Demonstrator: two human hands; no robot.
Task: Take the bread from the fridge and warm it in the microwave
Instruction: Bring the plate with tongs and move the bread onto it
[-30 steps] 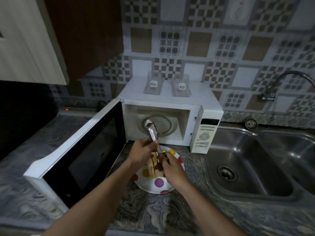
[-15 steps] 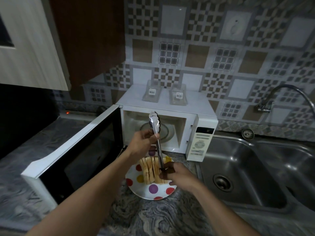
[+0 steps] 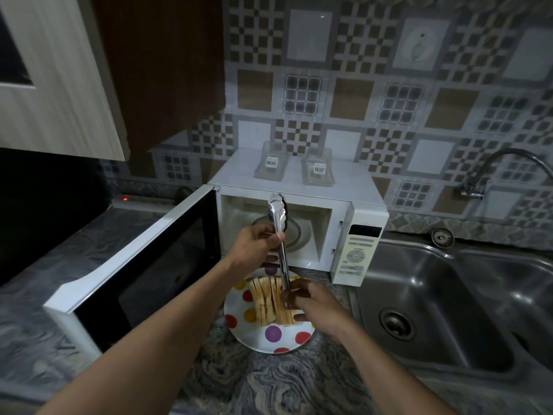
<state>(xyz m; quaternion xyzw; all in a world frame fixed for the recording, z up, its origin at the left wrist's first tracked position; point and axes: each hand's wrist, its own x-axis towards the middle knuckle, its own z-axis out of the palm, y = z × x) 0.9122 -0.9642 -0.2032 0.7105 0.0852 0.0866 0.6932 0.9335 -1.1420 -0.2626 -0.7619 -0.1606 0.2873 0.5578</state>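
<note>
The bread (image 3: pixel 266 301) had not yet gone inside the microwave (image 3: pixel 356 202). It lay as a leaning row of slices on a spotted plate (image 3: pixel 269 339), which stood on the counter (image 3: pixel 284 384) just in front of the microwave's open mouth.

Several things could go wrong from this point. The slices leaned on one another, so a push from the low end of the tongs (image 3: pixel 279 235) or from a finger could probably make them fall flat or slide over the rim of the plate. The tongs were of metal, and if they went in together with the bread and were forgotten there, they could cause sparks during warming. The microwave door (image 3: pixel 143 259) stood wide open on the left side of the microwave, close to the left forearm, and a quick move of the arm could knock against it.

Both hands were busy with the tongs. The left hand (image 3: pixel 254 247), in front of the microwave's opening, had its fingers curled round the middle of the tongs. The right hand (image 3: pixel 311 304), lower and just over the bread, pinched the bottom end of them. The scalloped tips pointed up toward the top of the microwave, lay close together and held nothing.
</note>
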